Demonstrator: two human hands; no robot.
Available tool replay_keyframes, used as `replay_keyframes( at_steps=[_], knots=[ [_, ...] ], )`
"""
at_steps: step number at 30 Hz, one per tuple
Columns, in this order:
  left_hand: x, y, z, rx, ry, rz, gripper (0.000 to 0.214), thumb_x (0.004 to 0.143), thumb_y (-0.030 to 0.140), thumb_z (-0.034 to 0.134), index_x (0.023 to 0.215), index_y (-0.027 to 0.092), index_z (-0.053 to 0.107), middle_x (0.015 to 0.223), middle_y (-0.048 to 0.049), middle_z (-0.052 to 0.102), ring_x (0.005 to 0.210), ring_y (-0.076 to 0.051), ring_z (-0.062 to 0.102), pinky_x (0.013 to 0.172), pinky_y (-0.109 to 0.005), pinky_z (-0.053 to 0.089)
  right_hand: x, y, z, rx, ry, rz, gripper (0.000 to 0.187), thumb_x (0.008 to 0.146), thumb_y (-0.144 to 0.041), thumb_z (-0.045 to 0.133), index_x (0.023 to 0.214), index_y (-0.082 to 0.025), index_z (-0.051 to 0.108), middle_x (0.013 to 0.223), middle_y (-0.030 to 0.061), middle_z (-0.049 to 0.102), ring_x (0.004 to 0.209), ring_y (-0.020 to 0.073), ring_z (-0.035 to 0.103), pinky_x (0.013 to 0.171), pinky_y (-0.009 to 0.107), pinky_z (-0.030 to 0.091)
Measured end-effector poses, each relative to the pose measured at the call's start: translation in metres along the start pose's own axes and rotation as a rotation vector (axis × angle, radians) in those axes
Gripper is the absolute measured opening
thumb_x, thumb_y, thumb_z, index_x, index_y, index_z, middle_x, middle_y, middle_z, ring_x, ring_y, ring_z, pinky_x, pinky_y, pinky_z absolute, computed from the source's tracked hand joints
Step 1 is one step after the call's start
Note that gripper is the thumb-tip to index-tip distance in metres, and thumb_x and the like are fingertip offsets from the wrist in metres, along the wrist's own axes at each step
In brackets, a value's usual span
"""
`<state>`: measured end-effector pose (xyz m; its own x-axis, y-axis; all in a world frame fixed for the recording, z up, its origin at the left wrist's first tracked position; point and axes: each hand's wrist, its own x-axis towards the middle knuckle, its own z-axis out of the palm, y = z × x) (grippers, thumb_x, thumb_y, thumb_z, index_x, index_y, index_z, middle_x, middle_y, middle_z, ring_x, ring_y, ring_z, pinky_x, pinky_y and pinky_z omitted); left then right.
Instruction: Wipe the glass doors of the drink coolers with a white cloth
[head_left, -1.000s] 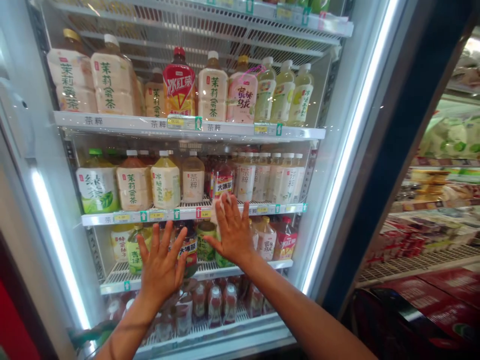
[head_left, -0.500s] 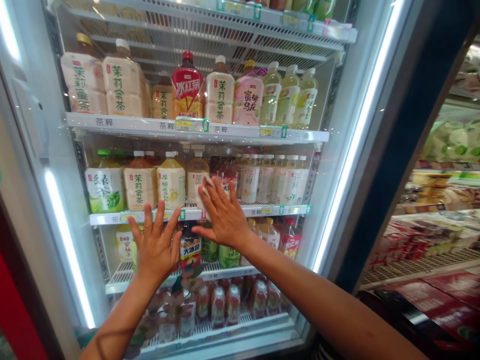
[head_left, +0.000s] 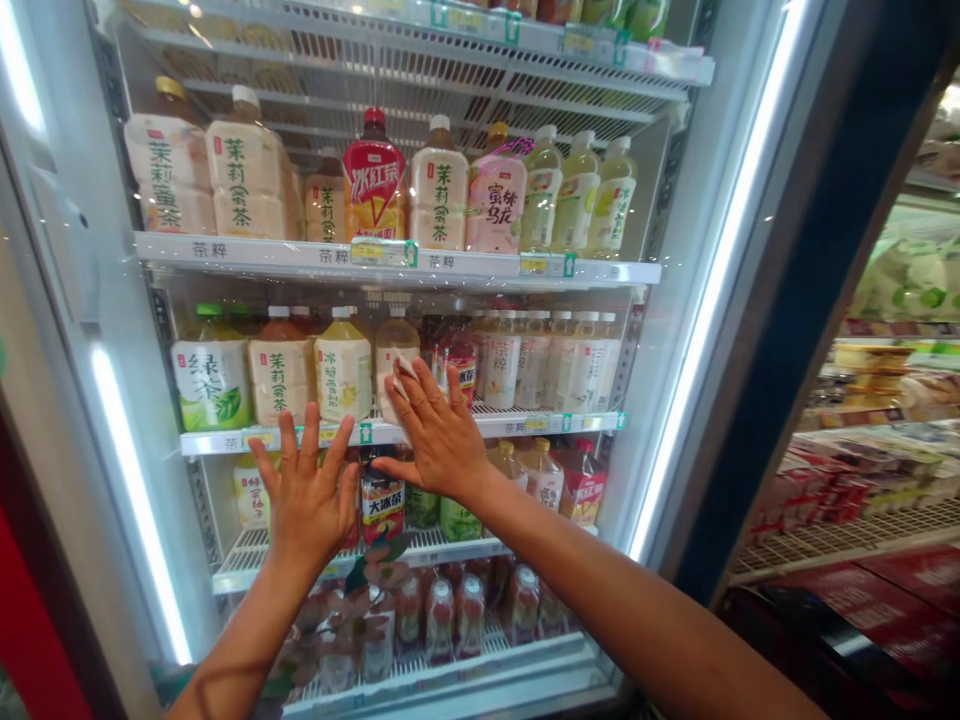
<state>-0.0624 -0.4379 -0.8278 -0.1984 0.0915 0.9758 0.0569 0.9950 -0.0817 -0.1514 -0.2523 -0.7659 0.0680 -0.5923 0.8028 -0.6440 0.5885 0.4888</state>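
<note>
My right hand (head_left: 442,432) lies flat toward the glass door of an upright drinks cooler, fingers stretched. A white wipe (head_left: 403,368) shows at its fingertips, mostly covered by the fingers; whether it is cloth or paper I cannot tell. To its left, my left hand (head_left: 309,500) has its fingers spread with its palm to the glass and nothing in it. Behind the glass, near my right fingertips, stands a pale tea bottle (head_left: 396,340). A dark-labelled bottle (head_left: 383,505) shows between the two hands on the lower shelf.
Several bottles fill the cooler shelves (head_left: 480,262) behind the glass. A recessed handle (head_left: 69,250) runs along the left frame. Bright light strips (head_left: 139,510) line both sides. At right, an open chilled display (head_left: 862,420) holds packaged food, with dark red boxes (head_left: 892,610) below.
My right hand has slid slightly left with the wipe, exposing more of the red-labelled bottle behind it. My left hand has stayed almost in place.
</note>
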Motion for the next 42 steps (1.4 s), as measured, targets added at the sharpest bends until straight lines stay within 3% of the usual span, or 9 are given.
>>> replay_keyframes(
  at_steps=[5,7,11,15,23,26,31,38,42],
  knots=[
    [-0.002,-0.005,-0.003,0.020,-0.029,0.019,0.074,0.095,0.028,0.058,0.160,0.035,0.024,0.172,-0.0038,0.010,0.160,-0.029,0.001,0.128,-0.059,-0.007,-0.067,-0.030,0.019,0.029,-0.038,-0.339,0.097,0.090,-0.080,0.043,0.155,-0.008,0.036,0.165,0.0106,0.036,0.160,0.0281,0.003,0.131,0.054,0.002],
    [-0.003,-0.007,-0.005,0.022,-0.036,0.028,0.074,0.095,0.028,0.059,0.160,0.036,0.023,0.172,-0.0027,0.011,0.160,-0.028,0.003,0.128,-0.057,-0.006,-0.072,-0.027,0.018,0.021,-0.048,-0.409,0.097,0.089,-0.081,0.046,0.154,-0.009,0.039,0.163,0.0094,0.039,0.160,0.0275,0.003,0.132,0.052,0.003],
    [-0.007,-0.008,-0.004,0.022,-0.020,0.034,0.074,0.094,0.027,0.060,0.159,0.035,0.025,0.171,-0.0022,0.012,0.160,-0.028,0.004,0.129,-0.057,-0.006,-0.021,0.006,-0.001,0.040,-0.049,-0.232,0.095,0.094,-0.075,0.040,0.161,-0.010,0.021,0.165,0.0115,0.034,0.160,0.0267,0.006,0.131,0.057,0.008],
    [-0.019,-0.005,0.003,0.037,0.017,0.030,0.075,0.094,0.023,0.060,0.160,0.032,0.026,0.171,-0.0028,0.011,0.160,-0.027,0.003,0.129,-0.055,-0.004,0.016,0.019,-0.009,0.032,0.019,-0.046,0.099,0.095,-0.077,0.033,0.163,-0.009,0.007,0.168,0.0139,0.028,0.160,0.0304,0.007,0.129,0.061,0.000],
    [-0.028,-0.004,0.006,0.033,0.029,0.033,0.072,0.095,0.022,0.058,0.159,0.030,0.027,0.171,-0.0018,0.011,0.160,-0.025,0.003,0.129,-0.053,-0.004,-0.066,-0.027,0.020,0.023,-0.047,-0.404,0.095,0.090,-0.079,0.044,0.153,-0.009,0.040,0.162,0.0112,0.041,0.160,0.0277,0.009,0.130,0.053,0.015],
    [-0.029,-0.006,0.004,0.029,0.019,0.036,0.072,0.095,0.022,0.057,0.159,0.030,0.026,0.171,-0.0019,0.011,0.160,-0.026,0.003,0.129,-0.053,-0.004,-0.046,-0.007,0.008,-0.013,-0.049,-0.389,0.090,0.094,-0.076,0.038,0.156,-0.010,0.036,0.163,0.0088,0.040,0.160,0.0258,0.008,0.131,0.051,0.006],
    [-0.030,-0.006,0.008,0.034,0.034,0.042,0.070,0.095,0.023,0.056,0.159,0.030,0.027,0.171,-0.0019,0.012,0.160,-0.026,0.004,0.129,-0.054,-0.003,-0.004,0.021,-0.007,-0.047,-0.007,-0.105,0.099,0.094,-0.078,0.035,0.162,-0.007,0.017,0.165,0.0152,0.033,0.160,0.0295,0.007,0.130,0.058,0.002],
    [-0.030,-0.007,0.007,0.036,0.025,0.041,0.073,0.094,0.021,0.058,0.159,0.031,0.026,0.171,-0.0015,0.012,0.160,-0.025,0.004,0.130,-0.052,-0.003,-0.075,-0.015,0.016,0.020,-0.032,-0.405,0.098,0.089,-0.076,0.050,0.156,-0.007,0.035,0.162,0.0106,0.042,0.160,0.0296,0.007,0.130,0.054,0.013],
    [-0.031,-0.001,0.001,0.007,0.010,-0.002,0.073,0.094,0.021,0.058,0.159,0.033,0.027,0.172,-0.0020,0.011,0.160,-0.027,0.003,0.129,-0.055,-0.006,-0.060,0.016,0.002,-0.021,-0.039,-0.329,0.095,0.091,-0.075,0.048,0.158,-0.009,0.031,0.162,0.0111,0.041,0.160,0.0271,0.007,0.130,0.054,0.011]
  ],
)
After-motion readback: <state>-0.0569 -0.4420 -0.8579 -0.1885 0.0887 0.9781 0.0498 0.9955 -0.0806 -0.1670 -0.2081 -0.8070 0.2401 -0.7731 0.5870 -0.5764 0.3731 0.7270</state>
